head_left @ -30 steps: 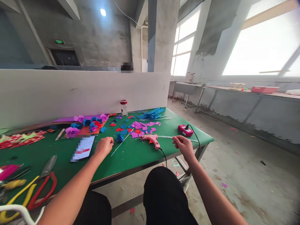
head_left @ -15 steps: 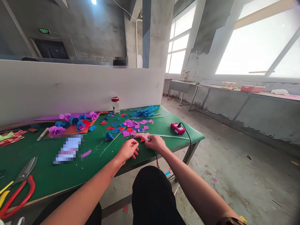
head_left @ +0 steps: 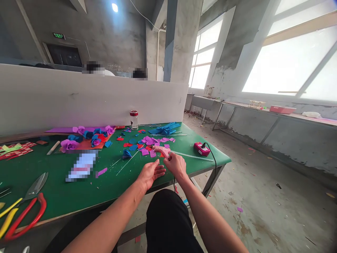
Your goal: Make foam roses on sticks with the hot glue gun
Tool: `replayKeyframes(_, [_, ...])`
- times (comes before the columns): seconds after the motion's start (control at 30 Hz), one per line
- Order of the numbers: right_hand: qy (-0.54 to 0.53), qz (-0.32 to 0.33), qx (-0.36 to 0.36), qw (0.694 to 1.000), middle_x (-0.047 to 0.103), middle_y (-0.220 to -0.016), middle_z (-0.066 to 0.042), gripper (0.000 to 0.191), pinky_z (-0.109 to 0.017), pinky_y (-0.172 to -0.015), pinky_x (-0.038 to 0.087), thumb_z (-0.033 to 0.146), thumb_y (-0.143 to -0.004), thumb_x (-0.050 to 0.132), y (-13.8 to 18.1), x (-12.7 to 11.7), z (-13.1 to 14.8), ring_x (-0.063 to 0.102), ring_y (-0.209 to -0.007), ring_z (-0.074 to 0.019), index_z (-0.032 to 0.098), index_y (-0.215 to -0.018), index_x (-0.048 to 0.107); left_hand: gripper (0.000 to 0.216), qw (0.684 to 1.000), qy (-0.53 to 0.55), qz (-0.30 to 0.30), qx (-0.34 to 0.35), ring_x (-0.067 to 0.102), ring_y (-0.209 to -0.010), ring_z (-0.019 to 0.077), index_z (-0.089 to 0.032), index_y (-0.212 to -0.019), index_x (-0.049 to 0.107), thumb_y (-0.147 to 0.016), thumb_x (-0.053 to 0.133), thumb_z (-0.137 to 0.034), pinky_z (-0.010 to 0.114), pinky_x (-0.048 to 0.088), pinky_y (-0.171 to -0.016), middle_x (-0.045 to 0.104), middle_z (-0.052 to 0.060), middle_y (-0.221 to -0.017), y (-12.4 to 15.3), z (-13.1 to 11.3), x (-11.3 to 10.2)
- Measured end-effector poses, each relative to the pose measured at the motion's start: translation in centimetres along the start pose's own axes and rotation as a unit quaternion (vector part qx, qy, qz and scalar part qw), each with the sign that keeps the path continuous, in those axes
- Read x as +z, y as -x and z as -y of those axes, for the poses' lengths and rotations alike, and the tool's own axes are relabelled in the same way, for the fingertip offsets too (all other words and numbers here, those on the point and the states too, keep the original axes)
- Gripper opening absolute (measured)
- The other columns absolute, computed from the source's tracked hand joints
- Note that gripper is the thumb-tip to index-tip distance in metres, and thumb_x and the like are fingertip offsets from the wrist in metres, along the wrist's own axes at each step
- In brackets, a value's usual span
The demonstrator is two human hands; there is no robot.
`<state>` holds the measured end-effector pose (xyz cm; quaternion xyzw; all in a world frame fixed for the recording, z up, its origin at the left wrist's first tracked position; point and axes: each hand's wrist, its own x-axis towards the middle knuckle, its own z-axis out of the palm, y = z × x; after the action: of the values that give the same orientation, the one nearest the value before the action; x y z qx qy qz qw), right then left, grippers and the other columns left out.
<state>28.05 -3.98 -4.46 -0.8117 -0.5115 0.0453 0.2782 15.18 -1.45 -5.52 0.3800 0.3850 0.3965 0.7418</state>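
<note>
My right hand is closed around the handle of a pink hot glue gun, which points left over the table. A long clear glue stick stretches rightward from behind it. Just left of the gun, my left hand hovers by the table edge, fingers loosely spread and nothing visible in them. Purple paper petals, with red and blue ones among them, lie scattered beyond the hands. A small blue paper flower sits to the left, beside a thin wire.
Finished paper roses lie at the back left of the green table. Large scissors and yellow-handled pliers are at the near left. A jar stands by the white partition. A red power socket has a black cord hanging down.
My left hand has turned and opened, its fingers now stretched out toward the right hand. The glue gun has tilted, its front end higher. The camera view has shifted slightly left.
</note>
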Motion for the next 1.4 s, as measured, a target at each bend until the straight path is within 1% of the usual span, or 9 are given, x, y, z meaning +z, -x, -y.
replayKeyframes(0.1, [-0.005, -0.068, -0.025, 0.997, 0.073, -0.090, -0.005, 0.023, -0.026, -0.058, 0.033, 0.042, -0.090, 0.055, 2.3, -0.4, 1.5, 0.068, -0.076, -0.0204, 0.023, -0.091, 0.066, 0.034, 0.997, 0.072, 0.002, 0.033, 0.069, -0.068, 0.0156, -0.014, -0.085, 0.067, -0.068, 0.086, -0.036, 0.027, 0.053, -0.063, 0.073, 0.007, -0.081, 0.3, -0.3, 0.5])
replayKeyframes(0.23, [-0.012, -0.107, -0.045, 0.993, 0.071, -0.092, -0.004, 0.027, -0.026, -0.054, 0.027, 0.045, -0.094, 0.051, 4.6, 0.1, 3.4, 0.065, -0.070, -0.0175, 0.021, -0.091, 0.063, 0.045, 0.985, 0.135, 0.003, 0.103, 0.068, -0.074, 0.0125, -0.018, -0.089, 0.070, -0.053, 0.093, -0.032, 0.022, 0.049, -0.066, 0.075, 0.001, -0.083, 0.9, -0.4, 1.1])
replayKeyframes(0.4, [-0.043, -0.116, -0.128, 0.984, 0.069, -0.089, -0.003, 0.023, -0.026, -0.054, 0.032, 0.044, -0.090, 0.058, 6.3, -0.4, 3.4, 0.064, -0.066, -0.0167, 0.023, -0.095, 0.066, 0.043, 0.985, 0.079, 0.004, 0.151, 0.069, -0.076, 0.0173, -0.018, -0.090, 0.072, -0.054, 0.091, -0.034, 0.026, 0.049, -0.066, 0.076, 0.004, -0.082, 1.0, -1.3, 0.0])
replayKeyframes(0.5, [-0.097, -0.198, -0.206, 0.954, 0.070, -0.094, -0.006, 0.023, -0.029, -0.072, 0.044, 0.041, -0.090, 0.059, 6.7, -2.7, 1.9, 0.066, -0.083, -0.0206, 0.022, -0.098, 0.068, 0.042, 0.983, -0.003, 0.049, 0.177, 0.070, -0.083, 0.0219, -0.018, -0.090, 0.074, -0.056, 0.090, -0.038, 0.028, 0.049, -0.067, 0.077, 0.007, -0.085, 0.9, -2.6, -1.1])
replayKeyframes(0.6, [-0.122, -0.271, -0.227, 0.927, 0.072, -0.110, -0.009, 0.026, -0.040, -0.096, 0.042, 0.035, -0.097, 0.050, 6.1, -5.1, 0.0, 0.063, -0.103, -0.0250, 0.022, -0.111, 0.067, 0.041, 0.977, -0.060, 0.090, 0.184, 0.070, -0.089, 0.0247, -0.018, -0.092, 0.076, -0.059, 0.089, -0.038, 0.030, 0.049, -0.073, 0.078, 0.010, -0.091, 1.4, -3.8, -1.5])
replayKeyframes(0.67, [-0.154, -0.235, -0.231, 0.931, 0.073, -0.112, -0.007, 0.027, -0.045, -0.107, 0.036, 0.034, -0.099, 0.048, 5.5, -5.9, -0.9, 0.065, -0.105, -0.0237, 0.023, -0.116, 0.066, 0.039, 0.972, -0.083, 0.107, 0.192, 0.070, -0.089, 0.0251, -0.018, -0.094, 0.077, -0.061, 0.088, -0.037, 0.031, 0.049, -0.074, 0.077, 0.010, -0.094, 2.0, -4.3, -1.4])
replayKeyframes(0.77, [-0.213, -0.173, -0.233, 0.933, 0.077, -0.102, -0.003, 0.022, -0.045, -0.113, 0.031, 0.033, -0.099, 0.049, 5.0, -5.9, -1.7, 0.069, -0.095, -0.0196, 0.026, -0.107, 0.069, 0.036, 0.966, -0.106, 0.121, 0.201, 0.070, -0.089, 0.0269, -0.018, -0.093, 0.078, -0.064, 0.087, -0.038, 0.032, 0.049, -0.072, 0.077, 0.011, -0.093, 2.8, -4.4, -1.0])
replayKeyframes(0.93, [-0.255, -0.197, -0.216, 0.922, 0.079, -0.090, -0.001, 0.021, -0.045, -0.111, 0.037, 0.035, -0.096, 0.055, 5.2, -5.4, -2.0, 0.070, -0.080, -0.0190, 0.027, -0.089, 0.073, 0.032, 0.963, -0.120, 0.135, 0.200, 0.069, -0.085, 0.0258, -0.019, -0.090, 0.079, -0.064, 0.087, -0.036, 0.033, 0.049, -0.073, 0.076, 0.010, -0.091, 3.0, -4.1, -1.0])
replayKeyframes(1.4, [-0.237, -0.206, -0.218, 0.924, 0.078, -0.086, 0.001, 0.018, -0.043, -0.108, 0.039, 0.031, -0.095, 0.058, 6.1, -6.4, -1.0, 0.070, -0.077, -0.0178, 0.029, -0.085, 0.073, 0.041, 0.972, -0.081, 0.159, 0.155, 0.070, -0.082, 0.0248, -0.018, -0.093, 0.079, -0.060, 0.089, -0.040, 0.035, 0.051, -0.078, 0.077, 0.011, -0.091, 2.7, -4.1, -1.4])
